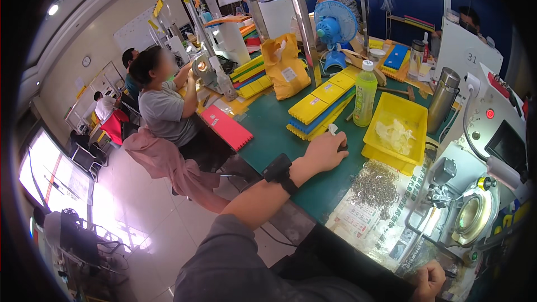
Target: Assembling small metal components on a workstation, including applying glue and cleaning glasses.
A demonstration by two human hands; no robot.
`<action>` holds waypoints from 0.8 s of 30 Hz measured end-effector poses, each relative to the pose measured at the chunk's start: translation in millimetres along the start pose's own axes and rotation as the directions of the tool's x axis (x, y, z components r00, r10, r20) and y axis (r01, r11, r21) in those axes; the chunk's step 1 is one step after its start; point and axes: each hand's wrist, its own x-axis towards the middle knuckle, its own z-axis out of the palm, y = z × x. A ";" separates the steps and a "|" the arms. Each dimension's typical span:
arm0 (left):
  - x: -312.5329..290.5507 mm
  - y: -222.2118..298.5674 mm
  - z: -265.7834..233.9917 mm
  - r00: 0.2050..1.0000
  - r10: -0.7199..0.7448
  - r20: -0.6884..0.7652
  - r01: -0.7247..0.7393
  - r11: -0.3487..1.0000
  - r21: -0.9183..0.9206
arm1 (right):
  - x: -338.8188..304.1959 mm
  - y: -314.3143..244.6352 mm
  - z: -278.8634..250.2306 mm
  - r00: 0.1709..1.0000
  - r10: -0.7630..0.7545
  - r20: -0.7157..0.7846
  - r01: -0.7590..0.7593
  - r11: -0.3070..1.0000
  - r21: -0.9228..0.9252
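Observation:
My left hand (323, 155) reaches out over the green table mat (313, 187) with curled fingers. A bit of white (333, 129) shows at its fingertips and something dark lies under them; I cannot make out what it grips. It is between the stacked yellow strip cases (327, 96) and a yellow plastic tray (420, 126) holding crumpled clear film (395, 136). Low at the right, my right hand (429, 281) is closed at the table edge, its grip hidden. A pile of small metal parts (376, 189) lies on printed paper (352, 221) between the hands.
A lit machine with a round metal dish (472, 216) stands at the right. A green-labelled bottle (365, 95) and a steel flask (444, 98) rise behind the tray. A red case (226, 127), yellow bag (285, 67) and blue fan (334, 25) stand farther off. A co-worker (168, 100) sits left.

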 end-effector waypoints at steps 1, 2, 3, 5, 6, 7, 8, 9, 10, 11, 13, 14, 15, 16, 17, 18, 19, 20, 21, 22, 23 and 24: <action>0.1 1.9 -0.7 0.999 -0.018 0.033 0.019 1.000 -0.020 | -0.4 1.0 -0.6 1.000 0.006 -0.002 -0.006 1.000 -0.003; 0.9 4.2 -2.0 0.999 -0.008 0.044 0.010 0.999 -0.031 | -1.7 2.8 -2.2 0.999 0.033 0.017 -0.033 0.999 0.009; 0.3 3.9 -5.6 0.999 -0.011 0.052 0.013 0.998 -0.054 | -2.8 5.4 -3.7 0.997 0.063 0.035 -0.063 0.998 0.021; -3.3 9.1 -17.8 0.994 -0.057 0.095 0.062 0.997 -0.049 | -3.5 25.6 2.8 0.999 0.016 -0.033 -0.016 1.000 0.005; -6.3 1.9 -17.4 0.999 -0.024 0.044 0.027 0.997 -0.075 | -5.2 33.8 3.6 0.995 -0.052 -0.088 0.051 0.999 -0.004; -10.4 3.5 -28.3 0.996 -0.069 0.064 0.073 0.996 -0.054 | -4.2 33.0 3.7 0.995 -0.032 -0.095 0.030 0.999 -0.018; -15.4 4.7 -35.8 0.997 -0.059 0.052 0.063 0.995 -0.071 | 0.1 28.4 6.2 0.995 -0.043 -0.088 0.044 0.999 0.006; -16.8 7.2 -40.4 0.997 -0.047 0.066 0.053 0.995 -0.083 | 2.6 26.4 8.0 0.995 -0.055 -0.083 0.058 0.998 0.030; -17.1 9.8 -44.2 0.989 -0.090 0.119 0.098 0.994 -0.056 | 1.6 28.1 7.3 0.996 -0.052 -0.079 0.055 0.998 0.040; -18.8 9.4 -46.7 0.976 -0.142 0.165 0.147 0.989 -0.022 | 1.6 27.7 6.6 0.996 -0.044 -0.080 0.047 0.998 0.035; -19.1 4.3 -40.7 0.973 -0.130 0.193 0.140 0.989 -0.037 | 0.8 27.1 6.2 0.998 -0.022 -0.060 0.025 0.999 0.046; -18.7 2.2 -36.8 0.971 -0.136 0.196 0.148 0.988 -0.047 | -0.4 28.7 6.6 0.998 -0.020 -0.059 0.022 0.999 0.044; -18.6 0.8 -34.3 0.970 -0.142 0.198 0.156 0.986 -0.056 | -1.5 31.3 7.7 0.998 -0.012 -0.063 0.015 0.998 0.057; -17.9 0.5 -32.3 0.970 -0.141 0.199 0.155 0.986 -0.058 | -2.3 32.3 8.1 0.998 -0.004 -0.066 0.009 0.997 0.072; -16.4 4.9 -31.3 0.977 -0.152 0.148 0.163 0.984 -0.066 | -2.3 31.4 8.1 0.998 -0.003 -0.066 0.007 0.998 0.069; -14.6 8.4 -29.4 0.982 -0.163 0.097 0.170 0.983 -0.075 | -1.4 29.5 8.7 0.998 -0.012 -0.062 0.017 0.997 0.074; -12.3 6.7 -22.8 0.982 -0.161 0.098 0.169 0.983 -0.078 | -0.5 27.9 9.3 0.998 -0.021 -0.059 0.026 0.997 0.078; -10.9 3.1 -16.0 0.998 -0.061 0.014 0.062 0.998 -0.032 | -0.2 26.3 9.5 0.998 -0.023 -0.058 0.027 0.997 0.078; -9.6 -0.1 -10.4 0.997 0.044 -0.066 -0.043 0.999 0.022 | 0.0 24.9 9.6 0.998 -0.028 -0.054 0.032 0.996 0.080; -8.1 -4.2 -6.0 0.997 0.044 -0.067 -0.042 0.999 0.023 | -0.1 23.7 9.5 0.998 -0.032 -0.051 0.036 0.996 0.083; -3.4 -3.9 -3.7 0.998 0.047 -0.034 -0.046 0.998 0.031 | -0.7 23.0 9.2 0.998 -0.031 -0.055 0.036 0.996 0.079; 0.0 -3.3 -1.2 0.999 0.050 0.000 -0.050 0.998 0.040 | -1.4 22.3 8.8 0.998 -0.026 -0.054 0.031 0.996 0.086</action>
